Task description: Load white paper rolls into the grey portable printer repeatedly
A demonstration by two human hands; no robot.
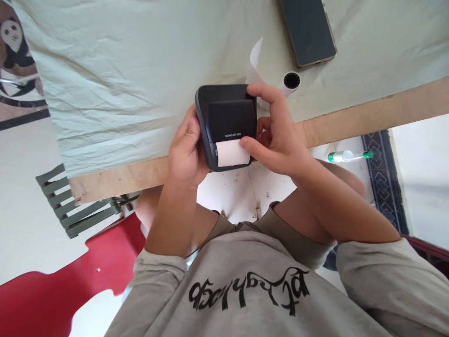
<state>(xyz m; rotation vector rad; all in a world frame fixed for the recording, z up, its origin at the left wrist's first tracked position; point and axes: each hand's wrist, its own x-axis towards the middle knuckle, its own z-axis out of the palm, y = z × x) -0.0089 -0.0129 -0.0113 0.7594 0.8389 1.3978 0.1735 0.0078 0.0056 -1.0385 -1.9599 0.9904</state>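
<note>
A black label printer [231,117] with "NIIMBOT" lettering is held up at the table's near edge. White label paper [232,153] shows at its lower end. My left hand [187,145] wraps around the printer's left side, its fingers partly hidden beneath. On the opposite side, my right hand [277,131] grips the printer, index finger at the top corner and thumb on the edge of the paper. Behind that hand stands a small white paper roll [292,80] with a dark core. A curling paper strip [255,58] rises beside the roll.
A dark smartphone [308,30] lies at the back right of the table, on a pale green cloth [122,70]. The table's wooden edge [372,112] runs across in front of me. Below are a red chair [105,252], a green slatted rack [77,201] and a plastic bottle [347,156].
</note>
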